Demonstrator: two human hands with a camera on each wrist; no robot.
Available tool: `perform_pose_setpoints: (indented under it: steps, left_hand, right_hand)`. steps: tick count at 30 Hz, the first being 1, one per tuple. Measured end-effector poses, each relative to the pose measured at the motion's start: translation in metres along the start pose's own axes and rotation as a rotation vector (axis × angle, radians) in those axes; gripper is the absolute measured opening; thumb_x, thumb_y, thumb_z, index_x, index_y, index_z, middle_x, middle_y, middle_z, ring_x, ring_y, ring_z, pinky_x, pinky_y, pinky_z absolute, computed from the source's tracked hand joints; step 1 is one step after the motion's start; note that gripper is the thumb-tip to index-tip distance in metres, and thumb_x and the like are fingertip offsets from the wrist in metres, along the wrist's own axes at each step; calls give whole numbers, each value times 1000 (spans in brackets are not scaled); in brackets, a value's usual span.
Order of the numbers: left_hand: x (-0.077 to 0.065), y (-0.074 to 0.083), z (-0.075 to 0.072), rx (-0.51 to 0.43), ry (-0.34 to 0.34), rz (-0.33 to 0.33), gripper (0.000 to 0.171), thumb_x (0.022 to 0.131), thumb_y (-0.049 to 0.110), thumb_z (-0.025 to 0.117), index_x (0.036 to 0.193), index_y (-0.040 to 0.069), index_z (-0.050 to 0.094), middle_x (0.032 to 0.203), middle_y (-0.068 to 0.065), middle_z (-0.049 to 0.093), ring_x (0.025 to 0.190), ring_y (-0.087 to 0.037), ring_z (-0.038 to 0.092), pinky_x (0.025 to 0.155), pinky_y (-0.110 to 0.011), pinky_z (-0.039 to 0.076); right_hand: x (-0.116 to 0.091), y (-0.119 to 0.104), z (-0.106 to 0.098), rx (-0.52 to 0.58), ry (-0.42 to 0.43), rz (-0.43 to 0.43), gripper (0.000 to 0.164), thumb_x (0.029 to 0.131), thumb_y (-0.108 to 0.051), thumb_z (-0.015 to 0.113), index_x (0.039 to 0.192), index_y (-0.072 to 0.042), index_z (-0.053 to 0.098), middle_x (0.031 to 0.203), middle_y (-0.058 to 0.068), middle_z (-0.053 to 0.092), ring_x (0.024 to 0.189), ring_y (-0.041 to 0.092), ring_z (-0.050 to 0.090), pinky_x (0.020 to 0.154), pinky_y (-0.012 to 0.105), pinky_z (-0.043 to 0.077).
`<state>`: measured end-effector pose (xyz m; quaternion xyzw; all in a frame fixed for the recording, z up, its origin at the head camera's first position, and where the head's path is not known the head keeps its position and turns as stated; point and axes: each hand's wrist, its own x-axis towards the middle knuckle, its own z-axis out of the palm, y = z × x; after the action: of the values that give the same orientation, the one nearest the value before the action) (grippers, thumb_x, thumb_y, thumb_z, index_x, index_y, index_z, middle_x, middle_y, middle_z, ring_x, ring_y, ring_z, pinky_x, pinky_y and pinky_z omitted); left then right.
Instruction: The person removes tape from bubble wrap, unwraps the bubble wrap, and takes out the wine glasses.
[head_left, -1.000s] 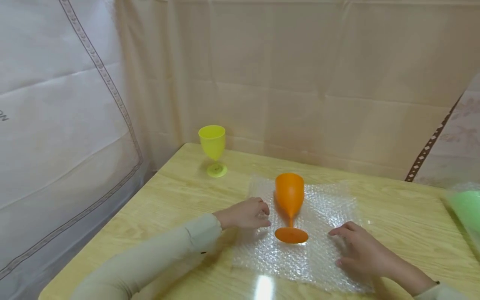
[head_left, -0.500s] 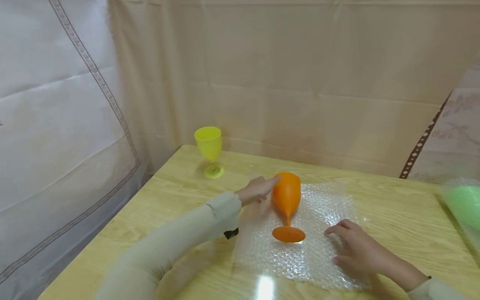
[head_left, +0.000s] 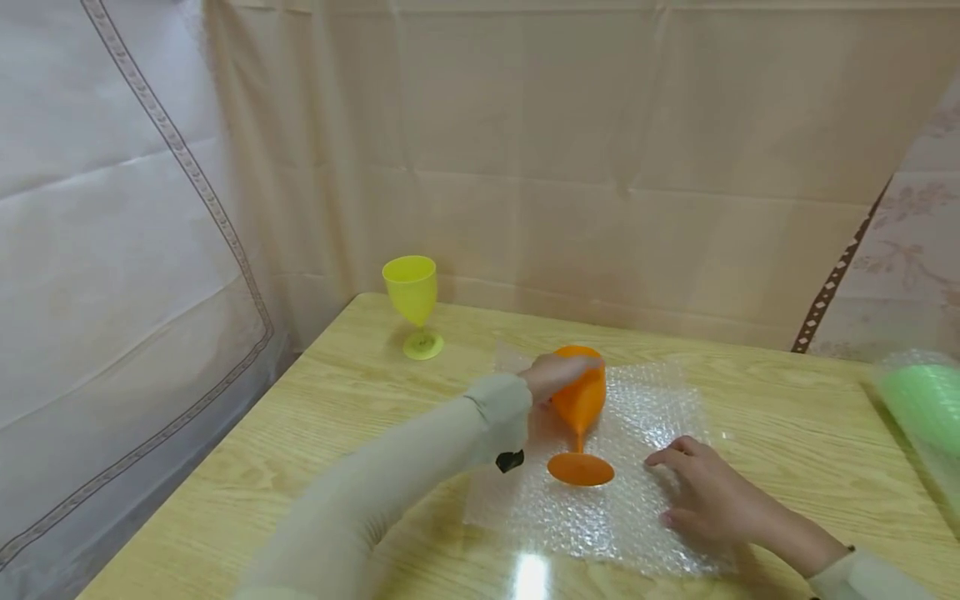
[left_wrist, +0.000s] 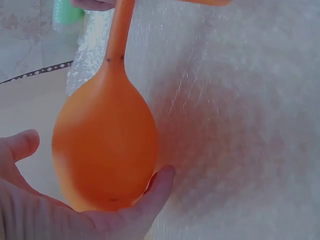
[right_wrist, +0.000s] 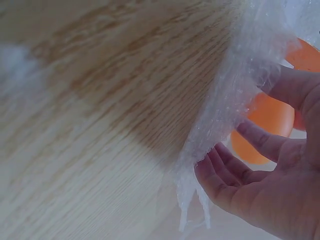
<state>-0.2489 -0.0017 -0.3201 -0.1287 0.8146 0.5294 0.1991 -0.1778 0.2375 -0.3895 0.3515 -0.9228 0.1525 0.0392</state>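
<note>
the left hand [head_left: 558,372] reaches farther across the orange goblet [head_left: 590,402] than a moment ago, and now lies over the bowl. up close, its digits look spread: one against the bowl, another standing off it, no pinch that i can make out. the goblet lies on its side on the bubble wrap [head_left: 573,533], mouth end away. the right hand [head_left: 712,492] hardly shifts, fingers apart and loosely bent at the sheet's edge; i can't tell how firmly they press. to me the goblet seems steadied rather than gripped, with the wrap lying unfolded beneath it.
</note>
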Motion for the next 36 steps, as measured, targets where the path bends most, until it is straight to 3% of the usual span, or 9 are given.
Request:
perform_pose_setpoints:
  steps: [2,8,13,20,29,36]
  left_hand:
    - [1,1,3,-27,13,-27,61,77,57,68,114,12,53,97,-5,57,88,-22,52,90,-37,45]
    - [8,3,4,-35,21,-22,52,77,47,70,110,10,54,91,-6,58,80,-21,53,77,-32,47]
    - [6,2,1,-45,-1,22,46,78,43,70,106,11,55,90,-4,58,79,-20,53,75,-31,47]
    - [-1,0,-12,12,-11,106,53,76,49,70,110,12,54,97,-3,59,86,-19,54,78,-32,47]
    - [-31,-2,-42,0,29,223,53,74,46,76,108,11,54,102,-3,60,90,-18,55,86,-35,47]
    - [-56,-5,-67,-24,118,273,73,76,43,76,129,8,41,121,-8,53,105,-24,52,102,-41,43]
  right_hand:
    - [0,0,-1,4,-8,8,54,63,-28,88,110,-14,64,101,1,57,89,13,51,76,31,50]
    - [0,-1,-2,21,-47,29,54,65,-30,87,112,-14,63,103,1,57,90,13,51,76,31,50]
    - [0,-2,-2,22,-35,17,54,65,-29,87,111,-14,63,102,1,56,89,13,50,74,29,49]
    - [-1,-1,-1,26,-34,10,54,66,-29,86,112,-14,63,102,1,56,89,12,49,74,28,48]
    - [-1,-2,-1,16,-28,6,55,66,-29,86,112,-13,63,102,1,56,90,13,51,73,29,49]
    - [-1,-3,-3,33,-58,15,55,68,-29,85,115,-11,62,104,3,57,90,13,51,72,29,49]
